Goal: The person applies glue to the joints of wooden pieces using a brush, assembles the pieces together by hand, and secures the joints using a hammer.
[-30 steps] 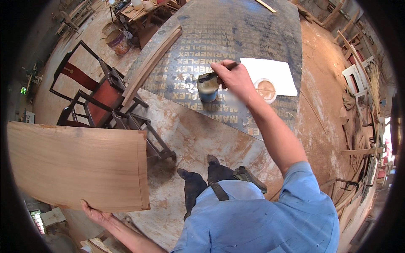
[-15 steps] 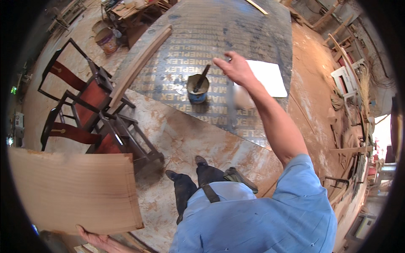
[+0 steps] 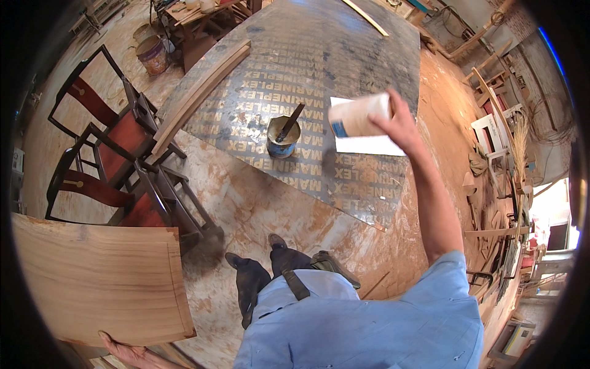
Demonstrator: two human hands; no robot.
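The right hand (image 3: 399,123) is closed around a white tub (image 3: 356,117), tipped on its side over a white sheet (image 3: 369,146) on the bench (image 3: 295,37). Left of that hand, well apart, a can (image 3: 279,149) stands with a dark handle (image 3: 291,120) leaning in it. The left hand (image 3: 126,352) grips the near edge of a panel (image 3: 101,283); chairs (image 3: 126,147) stand ahead of that hand, past the panel.

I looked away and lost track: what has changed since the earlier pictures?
The right hand let go of the dark tool, now leaning in the tin, then grasped the white tub and lifted it, tipped sideways. The wooden panel shifted lower in view, uncovering more of a chair. The left hand still holds the panel; the tin stayed on the dark board.
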